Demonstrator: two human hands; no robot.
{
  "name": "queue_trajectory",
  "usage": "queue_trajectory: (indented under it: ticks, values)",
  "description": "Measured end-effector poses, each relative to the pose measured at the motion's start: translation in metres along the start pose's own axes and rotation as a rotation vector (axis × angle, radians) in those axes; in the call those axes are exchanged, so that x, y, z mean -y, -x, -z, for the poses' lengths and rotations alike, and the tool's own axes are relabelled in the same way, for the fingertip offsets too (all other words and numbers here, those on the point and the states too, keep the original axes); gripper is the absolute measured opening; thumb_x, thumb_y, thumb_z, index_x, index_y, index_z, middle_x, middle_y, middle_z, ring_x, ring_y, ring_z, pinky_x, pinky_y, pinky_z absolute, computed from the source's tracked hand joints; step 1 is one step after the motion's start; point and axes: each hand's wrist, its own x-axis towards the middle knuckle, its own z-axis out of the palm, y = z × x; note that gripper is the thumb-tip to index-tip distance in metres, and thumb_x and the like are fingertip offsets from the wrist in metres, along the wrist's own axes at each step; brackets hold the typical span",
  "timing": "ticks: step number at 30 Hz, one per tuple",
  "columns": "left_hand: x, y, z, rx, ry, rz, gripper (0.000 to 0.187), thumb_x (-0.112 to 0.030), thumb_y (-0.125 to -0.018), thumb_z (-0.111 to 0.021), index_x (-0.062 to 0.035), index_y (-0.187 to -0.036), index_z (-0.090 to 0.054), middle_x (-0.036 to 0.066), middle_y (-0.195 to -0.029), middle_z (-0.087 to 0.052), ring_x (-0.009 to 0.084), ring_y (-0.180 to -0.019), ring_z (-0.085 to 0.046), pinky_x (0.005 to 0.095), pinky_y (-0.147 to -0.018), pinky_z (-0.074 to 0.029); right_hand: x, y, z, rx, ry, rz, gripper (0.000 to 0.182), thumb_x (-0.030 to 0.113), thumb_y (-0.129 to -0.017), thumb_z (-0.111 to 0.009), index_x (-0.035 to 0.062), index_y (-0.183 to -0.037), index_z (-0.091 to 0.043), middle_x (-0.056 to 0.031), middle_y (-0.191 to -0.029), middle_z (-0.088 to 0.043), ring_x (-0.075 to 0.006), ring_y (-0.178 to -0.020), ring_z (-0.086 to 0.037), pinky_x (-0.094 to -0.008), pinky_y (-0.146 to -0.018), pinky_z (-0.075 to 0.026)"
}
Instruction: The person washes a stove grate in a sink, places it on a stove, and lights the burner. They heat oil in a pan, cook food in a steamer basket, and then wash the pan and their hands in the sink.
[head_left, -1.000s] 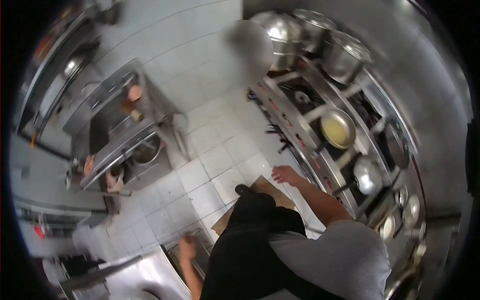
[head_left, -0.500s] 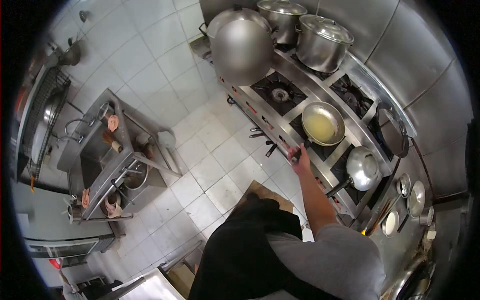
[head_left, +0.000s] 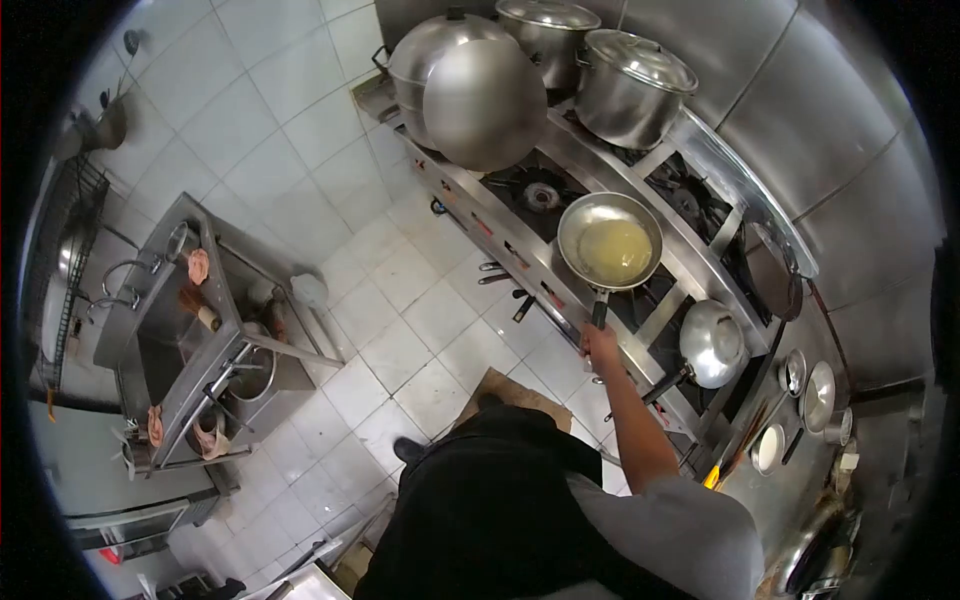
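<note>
My right hand point(head_left: 600, 347) is closed round the dark handle of a frying pan point(head_left: 610, 241) at the front of the stove point(head_left: 450, 187). A yellowish liquid point(head_left: 616, 252) lies in the pan, which is over the cooktop near a burner point(head_left: 541, 196). Nearer to me on the stove, a second, rounded metal pan point(head_left: 712, 343) has its handle pointing towards my forearm. My left hand does not show.
Large lidded pots point(head_left: 637, 90) stand at the stove's far end. A steel sink unit point(head_left: 225, 300) is at the left. Bowls point(head_left: 818, 397) and a white-filled dish point(head_left: 769, 449) sit on the right counter. A dark shoe point(head_left: 408, 449) shows on the tiled floor.
The pan in my right hand has shifted to the left and away from me, with its liquid pooled lower right. The whole view has shifted a little. A shoe now shows.
</note>
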Motion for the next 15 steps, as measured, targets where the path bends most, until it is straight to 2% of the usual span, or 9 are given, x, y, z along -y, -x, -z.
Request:
queue_trajectory:
  ticks: [4,7,9,10,12,13,14,15]
  values:
    - [0.052,-0.009,-0.009,-0.013,0.038,0.013,0.025,-0.022,-0.084,-0.057,-0.0021,-0.095,-0.067,0.022,-0.097,-0.066,0.036,-0.092,-0.063,0.0425,-0.077,-0.049,0.029,0.028,-0.038,0.146,0.082,-0.027,0.018,0.012,-0.081,-0.06,0.0055,-0.071,-0.046,-0.002,-0.055,-0.044,-0.0119,-0.043,-0.043,-0.0289,-0.04,-0.038]
    - [0.101,-0.019,-0.009,-0.061,0.084,0.036,0.025,-0.022,-0.083,-0.057,-0.0023,-0.094,-0.068,0.022,-0.097,-0.065,0.0368,-0.092,-0.063,0.0428,-0.076,-0.049,0.043,0.058,-0.095,0.258,0.116,-0.031,0.016,0.011,-0.081,-0.06,0.0055,-0.075,-0.046,-0.0016,-0.056,-0.044,-0.0109,-0.042,-0.043,-0.028,-0.04,-0.038]
    - [0.192,-0.052,-0.047,-0.101,0.119,0.054,0.024,-0.022,-0.083,-0.057,-0.0024,-0.093,-0.068,0.022,-0.097,-0.065,0.0372,-0.092,-0.063,0.043,-0.076,-0.049,0.056,0.081,-0.144,0.301,0.13,-0.055,0.015,0.008,-0.082,-0.059,0.0059,-0.08,-0.045,-0.0004,-0.057,-0.043,-0.0101,-0.042,-0.04,-0.0278,-0.04,-0.036]
    - [0.211,-0.008,-0.038,-0.126,0.142,0.07,0.024,-0.022,-0.083,-0.057,-0.0024,-0.093,-0.068,0.022,-0.097,-0.065,0.0372,-0.092,-0.063,0.043,-0.076,-0.049,0.054,0.086,-0.167,0.334,0.148,-0.051,0.015,0.008,-0.082,-0.059,0.0059,-0.08,-0.045,-0.0004,-0.057,-0.043,-0.0101,-0.042,-0.04,-0.0278,-0.04,-0.036]
    - [0.133,-0.017,0.042,-0.156,0.308,0.258,0.024,-0.021,-0.082,-0.057,0.0004,-0.088,-0.066,0.021,-0.088,-0.066,0.0373,-0.087,-0.064,0.0415,-0.074,-0.05,0.047,0.1,-0.214,0.455,0.181,-0.078,0.014,0.007,-0.082,-0.059,0.0055,-0.084,-0.045,0.0001,-0.058,-0.043,-0.0104,-0.042,-0.039,-0.0277,-0.039,-0.035]
    - [0.142,-0.019,0.059,-0.192,0.347,0.287,0.024,-0.021,-0.082,-0.057,0.0004,-0.088,-0.066,0.021,-0.088,-0.066,0.0373,-0.087,-0.064,0.0415,-0.074,-0.05,0.045,0.113,-0.243,0.476,0.171,-0.045,0.019,0.011,-0.082,-0.061,0.0098,-0.072,-0.045,0.0027,-0.053,-0.04,-0.0083,-0.039,-0.037,-0.0261,-0.037,-0.031]
    - [0.156,-0.016,0.071,-0.151,0.288,0.21,0.024,-0.021,-0.081,-0.057,0.0018,-0.085,-0.065,0.02,-0.084,-0.066,0.0352,-0.084,-0.064,0.0409,-0.072,-0.051,0.042,0.12,-0.268,0.539,0.203,-0.049,0.019,0.011,-0.082,-0.061,0.0098,-0.072,-0.045,0.0027,-0.053,-0.04,-0.0083,-0.039,-0.037,-0.0261,-0.037,-0.031]
    - [0.173,-0.009,0.078,-0.112,0.229,0.146,0.025,-0.021,-0.081,-0.058,0.0031,-0.082,-0.064,0.019,-0.08,-0.066,0.033,-0.081,-0.065,0.0403,-0.071,-0.051,0.04,0.123,-0.29,0.59,0.196,-0.086,0.014,0.009,-0.082,-0.06,0.0072,-0.08,-0.047,0.0016,-0.056,-0.042,-0.0091,-0.041,-0.039,-0.0266,-0.038,-0.032]
